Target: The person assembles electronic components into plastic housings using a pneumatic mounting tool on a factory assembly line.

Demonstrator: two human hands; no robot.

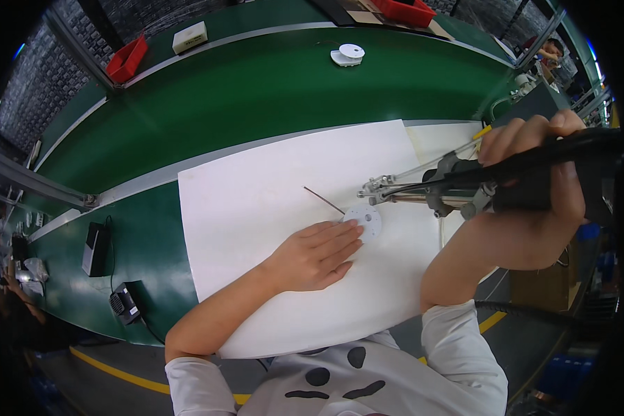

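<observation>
My left hand (315,255) lies flat on the white sheet with its fingers stretched out. Its fingertips rest on the edge of a small round white disc (369,220) with a hole near its middle. A thin dark rod (324,200) slants across the sheet, one end close to the disc. My right hand (530,145) is wrapped round a black tool (523,197), whose kind I cannot make out. Slim metal rods and clamps reach left from it, and its metal tip (372,192) hangs just above and beyond the disc. A dark cable partly hides my right fingers.
A white sheet (249,208) covers part of the green bench. Beyond it, a green belt (256,90) carries a stack of white round parts (347,55). Red bins (127,60) and a pale box (190,37) stand farther back. Black adapters (125,304) with cords lie at left.
</observation>
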